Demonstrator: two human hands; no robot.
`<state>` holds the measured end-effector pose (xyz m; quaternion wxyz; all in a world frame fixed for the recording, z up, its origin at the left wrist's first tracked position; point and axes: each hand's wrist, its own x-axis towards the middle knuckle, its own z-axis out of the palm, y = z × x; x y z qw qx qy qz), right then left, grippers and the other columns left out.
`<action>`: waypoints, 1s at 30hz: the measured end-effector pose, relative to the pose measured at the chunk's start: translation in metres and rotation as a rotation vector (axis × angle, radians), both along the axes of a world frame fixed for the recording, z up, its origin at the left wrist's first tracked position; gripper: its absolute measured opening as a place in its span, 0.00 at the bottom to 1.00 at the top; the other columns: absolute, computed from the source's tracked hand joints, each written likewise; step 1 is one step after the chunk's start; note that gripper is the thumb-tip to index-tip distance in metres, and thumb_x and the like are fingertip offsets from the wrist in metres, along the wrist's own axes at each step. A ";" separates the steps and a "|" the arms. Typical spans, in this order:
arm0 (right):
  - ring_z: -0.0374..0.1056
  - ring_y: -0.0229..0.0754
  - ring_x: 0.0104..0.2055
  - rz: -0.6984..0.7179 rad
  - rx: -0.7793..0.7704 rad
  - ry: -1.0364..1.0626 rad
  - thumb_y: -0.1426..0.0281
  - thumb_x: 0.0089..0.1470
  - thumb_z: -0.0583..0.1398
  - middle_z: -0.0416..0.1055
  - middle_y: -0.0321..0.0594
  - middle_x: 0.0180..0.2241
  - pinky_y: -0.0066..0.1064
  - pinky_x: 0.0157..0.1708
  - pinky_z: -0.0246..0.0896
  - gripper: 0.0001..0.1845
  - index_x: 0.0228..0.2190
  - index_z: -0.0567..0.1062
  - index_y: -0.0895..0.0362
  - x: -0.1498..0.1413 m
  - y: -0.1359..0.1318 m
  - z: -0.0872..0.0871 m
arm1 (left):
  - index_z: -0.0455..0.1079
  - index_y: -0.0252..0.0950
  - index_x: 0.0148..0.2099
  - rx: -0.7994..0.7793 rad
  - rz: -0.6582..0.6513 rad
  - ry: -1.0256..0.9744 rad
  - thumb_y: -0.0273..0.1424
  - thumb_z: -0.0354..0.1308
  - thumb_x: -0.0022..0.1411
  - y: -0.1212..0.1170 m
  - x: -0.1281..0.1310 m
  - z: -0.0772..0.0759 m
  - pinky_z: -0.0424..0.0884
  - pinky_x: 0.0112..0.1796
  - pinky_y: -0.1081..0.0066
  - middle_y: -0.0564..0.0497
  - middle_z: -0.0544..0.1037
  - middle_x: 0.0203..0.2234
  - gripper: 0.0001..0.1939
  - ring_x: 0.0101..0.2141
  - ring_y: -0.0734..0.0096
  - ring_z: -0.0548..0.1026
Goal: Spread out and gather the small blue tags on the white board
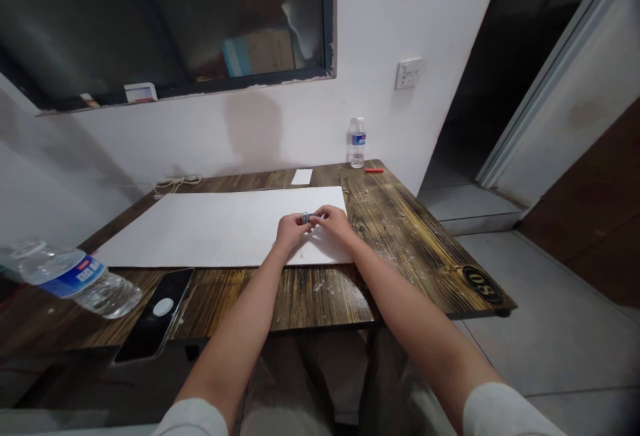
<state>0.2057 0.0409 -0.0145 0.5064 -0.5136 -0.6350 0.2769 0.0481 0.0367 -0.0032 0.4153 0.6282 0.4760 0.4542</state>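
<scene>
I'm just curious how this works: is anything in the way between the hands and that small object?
Nothing visible is. The left hand and right hand both have fingers at the small object, over the white board. The white card lies beyond the board's far edge, out of their way.

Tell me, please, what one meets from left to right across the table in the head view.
Near water bottle, phone, left hand, small held item, right hand, far water bottle, red stick, round black badge.
</scene>
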 end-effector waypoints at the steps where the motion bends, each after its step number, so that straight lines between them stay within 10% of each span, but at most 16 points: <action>1: 0.65 0.38 0.28 0.001 -0.015 0.047 0.66 0.44 0.67 0.73 0.34 0.25 0.30 0.31 0.57 0.07 0.24 0.76 0.56 0.000 0.001 -0.001 | 0.78 0.32 0.31 -0.001 -0.036 -0.003 0.38 0.70 0.42 -0.001 0.001 0.000 0.66 0.28 0.72 0.47 0.80 0.24 0.15 0.26 0.67 0.75; 6: 0.65 0.38 0.26 -0.012 -0.019 0.291 0.65 0.40 0.67 0.71 0.33 0.22 0.30 0.30 0.58 0.09 0.23 0.74 0.56 0.002 0.008 -0.004 | 0.78 0.32 0.39 -0.018 -0.165 -0.086 0.42 0.66 0.49 0.002 0.002 0.002 0.66 0.29 0.72 0.45 0.81 0.30 0.20 0.31 0.65 0.78; 16: 0.68 0.39 0.28 0.172 -0.043 0.452 0.59 0.37 0.67 0.73 0.35 0.23 0.32 0.33 0.62 0.15 0.24 0.74 0.56 -0.004 0.007 -0.008 | 0.77 0.31 0.29 -0.034 0.019 -0.104 0.40 0.71 0.43 0.004 -0.001 0.002 0.66 0.28 0.71 0.47 0.78 0.20 0.17 0.24 0.69 0.74; 30: 0.67 0.39 0.26 0.065 -0.001 0.579 0.59 0.34 0.68 0.72 0.35 0.22 0.32 0.30 0.63 0.16 0.23 0.72 0.55 -0.004 0.006 -0.004 | 0.77 0.31 0.32 -0.149 0.053 -0.243 0.40 0.75 0.33 0.004 0.000 0.008 0.70 0.30 0.69 0.45 0.80 0.24 0.24 0.25 0.68 0.76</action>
